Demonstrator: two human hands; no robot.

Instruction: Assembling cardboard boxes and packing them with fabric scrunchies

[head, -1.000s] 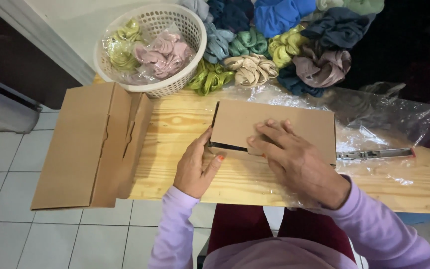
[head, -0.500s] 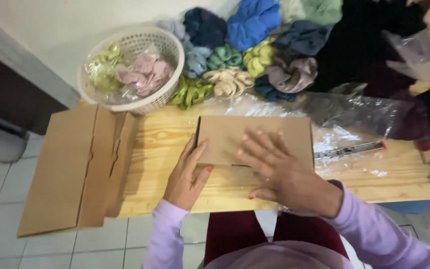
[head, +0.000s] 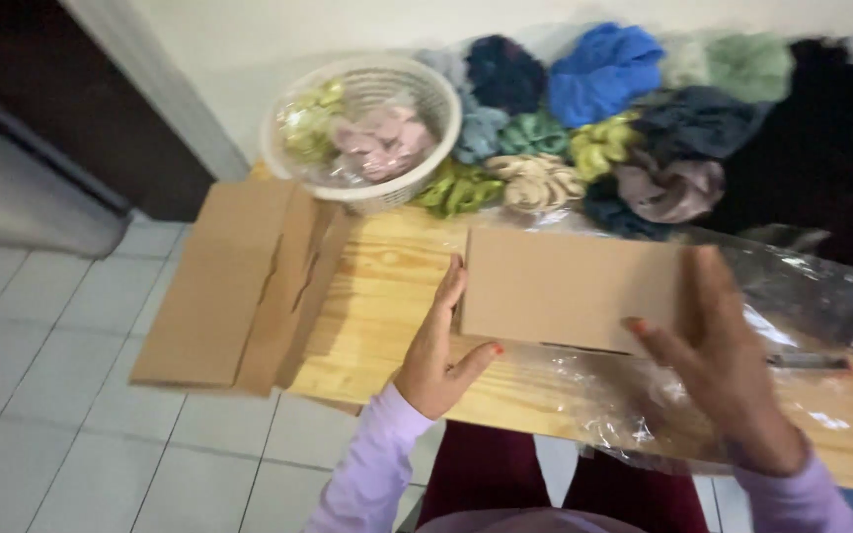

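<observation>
Cardboard fills the middle of our view: the flat brown box [head: 570, 288] lies on the wooden table [head: 387, 286], partly over clear plastic wrap [head: 624, 395]. Half a second ago our right hand [head: 718, 360] pressed flat on top of it; now that hand has lifted clear, fingers spread, though blur makes any contact hard to judge. Our left hand [head: 438, 345] stays at the box's left edge, fingers together along it, thumb out. So the box now sits pinned by one hand only.
</observation>
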